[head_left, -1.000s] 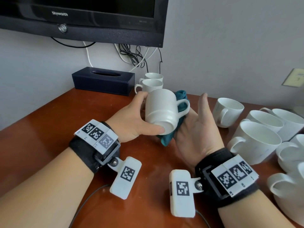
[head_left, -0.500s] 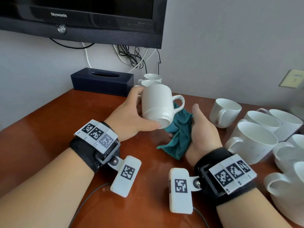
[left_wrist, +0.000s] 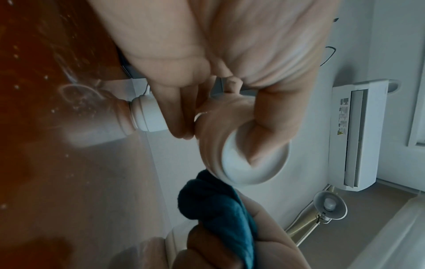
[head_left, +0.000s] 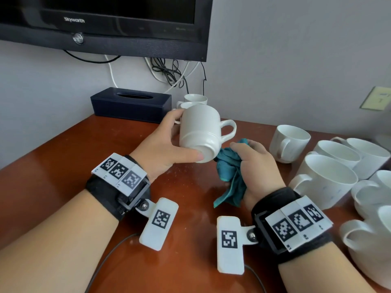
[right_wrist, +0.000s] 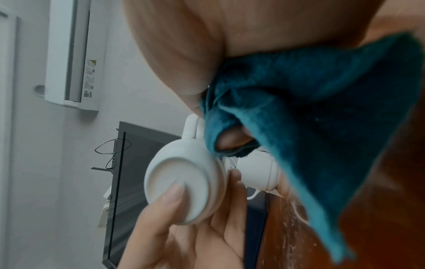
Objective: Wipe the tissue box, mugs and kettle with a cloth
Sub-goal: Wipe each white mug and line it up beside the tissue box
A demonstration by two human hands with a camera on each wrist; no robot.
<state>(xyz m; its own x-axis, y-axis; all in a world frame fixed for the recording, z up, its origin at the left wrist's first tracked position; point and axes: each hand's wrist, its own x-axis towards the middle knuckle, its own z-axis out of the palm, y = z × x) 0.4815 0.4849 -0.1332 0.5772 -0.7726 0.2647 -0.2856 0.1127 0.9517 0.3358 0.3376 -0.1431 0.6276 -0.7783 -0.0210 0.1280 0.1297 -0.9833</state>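
I am holding a white mug (head_left: 202, 132) tipped over above the middle of the table (head_left: 63, 166), its long axis slanting base-down toward me, handle pointing right. My left hand (head_left: 163, 151) is gripping it, thumb on the base, fingers curled behind the wall. Just right of and below the base, my right hand (head_left: 256, 166) is clenching the bunched teal cloth (head_left: 229, 174), fingers closed round it, nearest the handle side.

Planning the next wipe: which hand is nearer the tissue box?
Left. The left hand, gripping a white mug, is just in front of the tissue box; the right hand, holding the cloth, is farther right.
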